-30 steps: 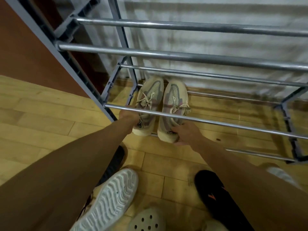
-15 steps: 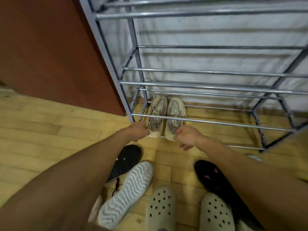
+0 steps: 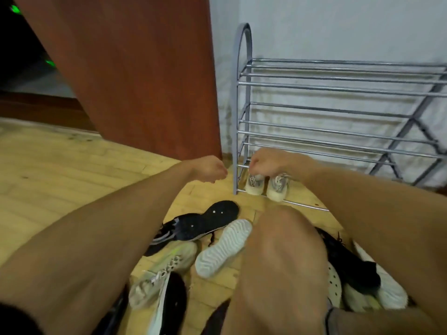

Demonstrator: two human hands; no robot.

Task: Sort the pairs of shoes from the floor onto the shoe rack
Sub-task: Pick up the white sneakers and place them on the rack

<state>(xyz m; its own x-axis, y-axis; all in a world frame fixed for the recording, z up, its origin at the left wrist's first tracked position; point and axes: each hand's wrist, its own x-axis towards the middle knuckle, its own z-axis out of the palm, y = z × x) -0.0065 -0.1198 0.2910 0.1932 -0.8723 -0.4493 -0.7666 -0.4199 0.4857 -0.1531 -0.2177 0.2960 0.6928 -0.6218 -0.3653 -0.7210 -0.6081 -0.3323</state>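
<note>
You had the pair of beige sneakers (image 3: pixel 266 188) on the lowest tier of the shoe rack (image 3: pixel 338 110), at its left end beside the upright, at about 12 o'clock from your knee (image 3: pixel 278 262). Your right hand (image 3: pixel 266 163) hung just over their heels with the fingers curled under. Blur hid whether they pinched a heel or the front rail, so I could not tell. Your left hand (image 3: pixel 209 171) floated at 9 o'clock of the rack's corner, loosely curled and holding nothing.

The step looked like seating this pair. To do it well, you needed both soles bridging the front and back rails, the heels level with each other and the shoes touching side by side, before you let go. The heels seemed to overhang the front rail, so a small push towards 12 o'clock was probably worth making.

Each sneaker's long axis ran from 6 to 12 o'clock, leaning slightly towards 1. The heels faced you and the toes pointed at the wall, hidden under your hand.

At 6 o'clock the floor held the unsorted pile: a black shoe (image 3: pixel 212 221) sole-up, a white-soled shoe (image 3: pixel 222 247) and a pale laced sneaker (image 3: pixel 164 269)
</note>
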